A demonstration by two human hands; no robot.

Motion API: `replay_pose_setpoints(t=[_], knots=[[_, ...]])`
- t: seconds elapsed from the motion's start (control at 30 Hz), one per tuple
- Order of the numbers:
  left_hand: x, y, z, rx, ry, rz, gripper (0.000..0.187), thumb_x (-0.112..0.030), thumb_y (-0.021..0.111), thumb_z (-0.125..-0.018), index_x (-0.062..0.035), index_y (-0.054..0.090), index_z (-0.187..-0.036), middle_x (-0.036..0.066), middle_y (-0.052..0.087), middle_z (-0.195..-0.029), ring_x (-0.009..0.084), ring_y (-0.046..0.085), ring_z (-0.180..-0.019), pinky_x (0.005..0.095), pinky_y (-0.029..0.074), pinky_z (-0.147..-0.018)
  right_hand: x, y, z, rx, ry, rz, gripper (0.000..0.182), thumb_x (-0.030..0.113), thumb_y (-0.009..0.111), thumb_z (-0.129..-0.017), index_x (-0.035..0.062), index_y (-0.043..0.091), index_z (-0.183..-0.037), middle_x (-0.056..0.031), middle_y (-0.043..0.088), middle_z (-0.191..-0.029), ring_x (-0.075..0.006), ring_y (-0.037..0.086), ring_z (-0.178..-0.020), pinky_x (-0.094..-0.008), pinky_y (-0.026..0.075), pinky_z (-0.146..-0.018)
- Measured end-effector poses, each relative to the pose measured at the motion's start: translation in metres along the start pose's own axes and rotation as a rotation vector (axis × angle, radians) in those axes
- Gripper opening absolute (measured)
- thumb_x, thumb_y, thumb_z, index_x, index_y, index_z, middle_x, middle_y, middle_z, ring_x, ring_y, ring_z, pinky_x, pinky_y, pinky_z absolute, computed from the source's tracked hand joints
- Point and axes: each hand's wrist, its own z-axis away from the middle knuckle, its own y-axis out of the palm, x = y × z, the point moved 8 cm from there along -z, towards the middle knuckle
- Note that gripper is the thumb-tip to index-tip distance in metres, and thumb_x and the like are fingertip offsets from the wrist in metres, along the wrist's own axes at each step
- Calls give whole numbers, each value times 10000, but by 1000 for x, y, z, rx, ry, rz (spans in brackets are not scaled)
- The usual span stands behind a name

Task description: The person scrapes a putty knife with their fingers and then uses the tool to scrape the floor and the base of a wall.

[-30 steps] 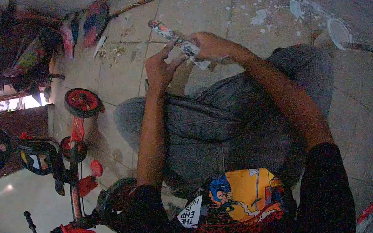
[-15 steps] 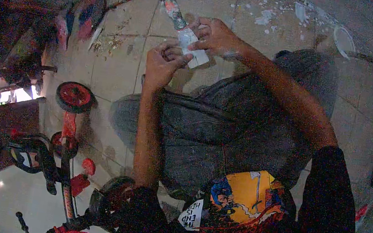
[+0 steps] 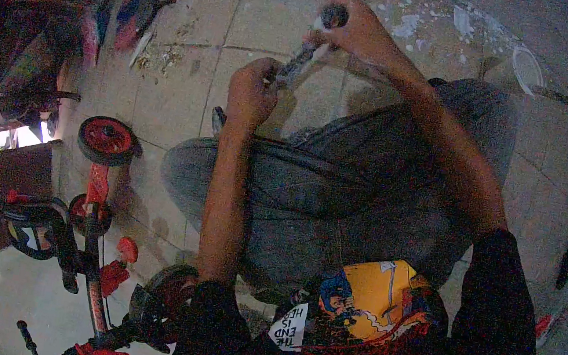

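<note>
In the head view a putty knife with a dark, whitish-smeared handle slants between my two hands above the tiled floor. My left hand is closed round its lower left end. My right hand is closed at its upper right end, where a bit of white shows below the fingers. A dark round shape sits at the top of my right hand; I cannot make out what it is. The blade is mostly hidden. Behind my left wrist the end of a small dark object shows.
My crossed legs in grey trousers lie below my hands. A child's red and black bike is at the lower left. White splashes and a white round lid are on the floor near the wall. Debris lies left.
The putty knife has been turned: its handle pointed up and left with the pale blade between my fingers. My right hand has moved up and slightly right; my left hand has shifted little.
</note>
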Motion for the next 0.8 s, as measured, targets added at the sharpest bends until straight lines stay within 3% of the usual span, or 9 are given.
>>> replay_pose_setpoints(t=[0.03,0.07,0.13,0.2,0.43,0.5,0.6,0.7,0.8], knots=[[5,1,0,-1,-1,1,221,-20,676,-692,-23,647,-912,151,667,-892,335,651,-810,400,513,-728,9,9,4,176,-50,355,481,182,762,-727,46,541,-1132,-121,651,-943,-230,636,-806,-355,516,-694],[13,2,-1,-32,28,-36,209,-27,676,-699,-23,644,-905,159,662,-887,345,645,-813,402,512,-729,13,10,10,178,-52,357,481,182,762,-727,46,541,-1132,-121,651,-943,-230,636,-806,-355,516,-694],[15,2,-3,-65,53,-72,196,-34,676,-705,-23,641,-898,166,657,-882,355,640,-816,404,510,-730,19,38,39,466,-168,723,424,112,694,-704,15,566,-1096,-158,637,-960,-323,641,-852,-417,520,-723],[3,5,-3,-59,171,-100,204,-73,676,-725,-31,645,-922,169,657,-893,361,634,-812,415,512,-742,26,47,77,227,-388,641,378,59,643,-692,9,591,-1063,-193,604,-975,-377,619,-882,-442,525,-726],[20,58,5,256,83,-259,319,-162,661,-759,-97,664,-1071,173,669,-934,366,635,-878,439,508,-795,23,122,123,444,-322,932,245,76,589,-765,-35,625,-980,-227,570,-970,-344,629,-824,-431,541,-683],[14,66,9,358,123,-292,351,-156,656,-762,-129,661,-1112,171,671,-962,366,638,-891,443,511,-806,26,128,134,464,-457,995,197,106,575,-783,-24,648,-911,-197,595,-925,-301,641,-784,-408,543,-651],[9,78,18,487,151,-419,366,-149,627,-789,-119,632,-1154,182,670,-961,375,642,-878,448,516,-797,21,127,132,401,-438,1102,151,116,600,-758,-4,665,-823,-156,618,-813,-297,642,-763,-393,538,-623],[15,90,20,633,97,-508,420,-154,594,-820,-98,565,-1235,187,671,-950,381,642,-886,459,515,-799,22,129,134,415,-600,984,121,113,611,-739,13,673,-768,-122,620,-723,-308,640,-761,-398,532,-610],[26,94,18,664,5,-419,446,-160,550,-851,-83,508,-1288,207,656,-1002,386,629,-945,471,501,-826,15,149,127,501,-581,948,95,108,619,-725,29,672,-721,-120,643,-726,-310,638,-747,-415,531,-599]])
